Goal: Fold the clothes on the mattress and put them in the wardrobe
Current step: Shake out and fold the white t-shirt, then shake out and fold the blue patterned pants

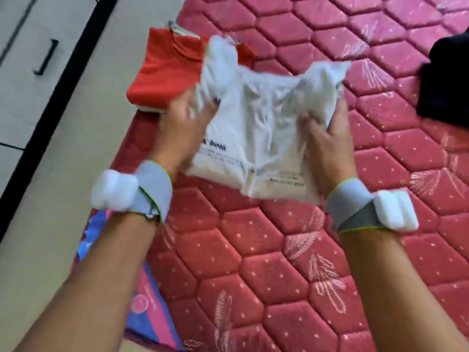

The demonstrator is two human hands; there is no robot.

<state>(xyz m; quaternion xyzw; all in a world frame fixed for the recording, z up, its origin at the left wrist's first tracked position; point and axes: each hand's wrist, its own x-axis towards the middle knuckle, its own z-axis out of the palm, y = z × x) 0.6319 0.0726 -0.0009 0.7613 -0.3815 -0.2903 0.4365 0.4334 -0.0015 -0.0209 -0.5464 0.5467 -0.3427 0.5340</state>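
Head view has my left hand point(185, 118) and right hand point(327, 130) gripping the half-folded white shirt point(256, 138) by its sides, whose loose top may unfold if I lift unevenly.

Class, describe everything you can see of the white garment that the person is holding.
The white garment looks like soft, thin cotton, off-white, with small dark printed lettering near its lower edge. It is partly folded and rumpled, its upper part blurred. The left hand and right hand grip its two sides, above the red quilted mattress. Its upper left corner overlaps the folded red garment lying behind it.
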